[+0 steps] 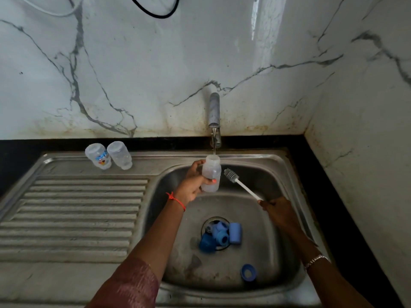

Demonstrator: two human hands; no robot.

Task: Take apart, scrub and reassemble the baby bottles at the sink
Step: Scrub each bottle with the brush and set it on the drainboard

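My left hand [193,182] grips a clear bottle body [211,174] upright over the sink basin, its open mouth right under the running tap [214,116], and water streams into it. My right hand [280,211] holds the white handle of a bottle brush [241,183], whose bristled head points up-left just beside the bottle without touching it. Two more clear bottle bodies [98,155] [120,154] stand upside down on the sink's back ledge at the left. Blue caps and collars [222,236] lie piled over the drain, and one blue ring [248,272] rests apart near the front.
The steel sink [287,174] has a ribbed draining board [73,216] on its left. A black counter strip [329,196] runs behind and to the right, with marble walls at the back and right side.
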